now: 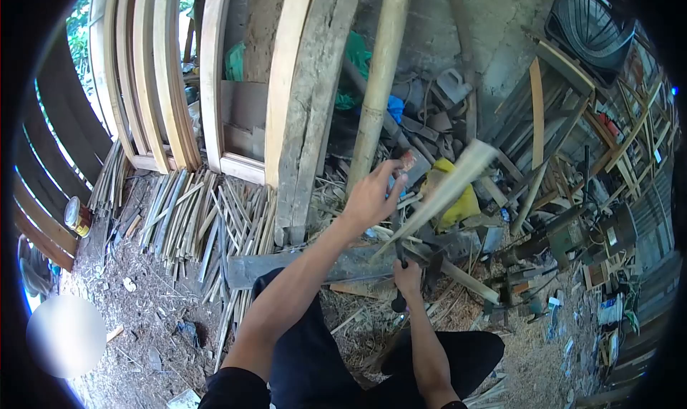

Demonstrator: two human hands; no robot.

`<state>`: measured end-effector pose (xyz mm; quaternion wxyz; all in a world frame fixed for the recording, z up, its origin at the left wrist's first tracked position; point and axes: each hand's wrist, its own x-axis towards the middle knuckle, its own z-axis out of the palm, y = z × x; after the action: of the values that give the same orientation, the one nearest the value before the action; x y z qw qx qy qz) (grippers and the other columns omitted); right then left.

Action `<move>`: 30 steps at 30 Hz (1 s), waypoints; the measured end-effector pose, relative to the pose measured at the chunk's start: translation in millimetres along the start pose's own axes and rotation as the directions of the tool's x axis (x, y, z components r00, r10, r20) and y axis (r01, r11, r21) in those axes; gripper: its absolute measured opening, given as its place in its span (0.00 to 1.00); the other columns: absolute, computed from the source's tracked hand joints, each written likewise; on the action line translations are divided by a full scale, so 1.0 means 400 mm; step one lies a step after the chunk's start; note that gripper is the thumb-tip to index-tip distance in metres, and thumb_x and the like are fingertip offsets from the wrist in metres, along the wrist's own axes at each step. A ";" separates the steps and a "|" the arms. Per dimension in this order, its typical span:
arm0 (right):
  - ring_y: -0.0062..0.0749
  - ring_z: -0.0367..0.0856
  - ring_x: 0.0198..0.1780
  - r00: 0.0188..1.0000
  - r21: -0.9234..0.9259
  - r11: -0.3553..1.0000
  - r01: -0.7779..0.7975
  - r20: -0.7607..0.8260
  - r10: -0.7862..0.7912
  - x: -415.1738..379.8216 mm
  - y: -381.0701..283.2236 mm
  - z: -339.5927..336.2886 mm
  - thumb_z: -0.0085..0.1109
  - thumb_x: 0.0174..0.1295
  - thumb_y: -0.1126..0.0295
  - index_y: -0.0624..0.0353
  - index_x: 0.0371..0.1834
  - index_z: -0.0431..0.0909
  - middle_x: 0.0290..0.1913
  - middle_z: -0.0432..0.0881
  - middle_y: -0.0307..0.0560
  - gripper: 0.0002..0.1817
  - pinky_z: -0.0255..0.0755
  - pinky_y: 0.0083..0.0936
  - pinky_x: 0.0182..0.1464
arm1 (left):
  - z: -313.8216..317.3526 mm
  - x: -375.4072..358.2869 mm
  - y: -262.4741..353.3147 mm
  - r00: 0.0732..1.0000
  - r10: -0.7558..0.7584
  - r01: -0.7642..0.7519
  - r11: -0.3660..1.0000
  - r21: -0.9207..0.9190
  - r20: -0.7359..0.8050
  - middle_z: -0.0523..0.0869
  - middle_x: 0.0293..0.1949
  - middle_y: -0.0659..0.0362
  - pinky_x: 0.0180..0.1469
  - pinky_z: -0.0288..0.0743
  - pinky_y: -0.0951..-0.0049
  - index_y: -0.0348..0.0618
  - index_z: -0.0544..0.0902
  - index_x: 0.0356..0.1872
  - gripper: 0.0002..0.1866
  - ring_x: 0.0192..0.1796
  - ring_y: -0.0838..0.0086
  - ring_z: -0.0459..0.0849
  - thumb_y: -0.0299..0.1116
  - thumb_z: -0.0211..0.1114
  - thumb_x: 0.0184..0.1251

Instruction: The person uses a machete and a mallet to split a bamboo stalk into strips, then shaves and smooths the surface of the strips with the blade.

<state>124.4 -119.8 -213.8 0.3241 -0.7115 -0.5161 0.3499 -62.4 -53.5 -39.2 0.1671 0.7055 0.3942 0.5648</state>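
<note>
My left hand (371,200) is raised near the upright bamboo pole (379,87), fingers curled but apart, with nothing plainly between them. A small reddish piece (408,160) shows just beyond its fingertips; whether they touch is unclear. To the right, a pale split piece of wood (454,183) slants over a yellow bag (458,201), blurred and seemingly clear of my left hand. Lower down, my right hand (408,279) is closed around a dark tool handle (399,302); the tool's far end is hard to make out among the wood. A thick plank (336,264) lies before my knees.
Thin wooden strips (175,219) lie in heaps at the left. Wooden frames (164,72) and a weathered post (315,108) stand behind. Scrap wood, a black crate (590,30) and dark machinery (565,244) are at the right. Shavings cover the ground.
</note>
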 end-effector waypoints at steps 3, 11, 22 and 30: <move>0.42 0.81 0.23 0.806 -0.163 0.895 0.415 -0.390 -0.445 0.051 -0.009 -0.038 0.54 0.62 0.62 0.70 0.29 0.77 0.21 0.79 0.54 0.17 0.71 0.39 0.29 | -0.021 0.011 0.006 0.998 -0.043 0.042 0.999 -0.023 -0.044 0.83 0.32 0.48 0.34 0.76 0.64 0.38 0.74 0.48 0.12 0.31 0.56 0.84 0.35 0.57 0.71; 0.21 0.64 0.13 0.796 0.455 0.704 0.545 -0.544 -0.265 0.034 -0.426 -0.234 0.46 0.68 0.64 0.64 0.30 0.71 0.16 0.67 0.37 0.14 0.58 0.20 0.15 | -0.019 0.035 -0.061 0.981 -0.118 0.112 0.992 -0.050 -0.154 0.83 0.32 0.47 0.33 0.76 0.65 0.36 0.73 0.46 0.10 0.29 0.61 0.83 0.33 0.54 0.73; 0.64 0.82 0.33 0.991 -0.246 0.968 0.044 -0.112 -0.074 0.083 0.180 0.111 0.58 0.59 0.59 0.78 0.28 0.76 0.23 0.77 0.72 0.24 0.71 0.47 0.35 | 0.005 0.007 -0.026 0.992 -0.084 0.079 0.995 -0.058 -0.093 0.83 0.31 0.47 0.33 0.75 0.62 0.39 0.74 0.46 0.10 0.30 0.55 0.83 0.34 0.56 0.71; 0.65 0.80 0.39 0.913 -0.144 0.950 0.277 -0.269 -0.308 0.110 0.025 -0.010 0.53 0.61 0.62 0.75 0.36 0.78 0.31 0.80 0.70 0.20 0.71 0.47 0.42 | 0.014 0.024 -0.027 0.991 -0.047 0.040 0.997 -0.059 -0.123 0.82 0.30 0.47 0.32 0.74 0.61 0.38 0.75 0.45 0.09 0.29 0.55 0.83 0.31 0.58 0.69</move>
<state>142.6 -80.6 -226.9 0.4075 -0.6853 -0.5813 0.1627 -60.8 -38.3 -41.9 0.1744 0.6550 0.4032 0.6148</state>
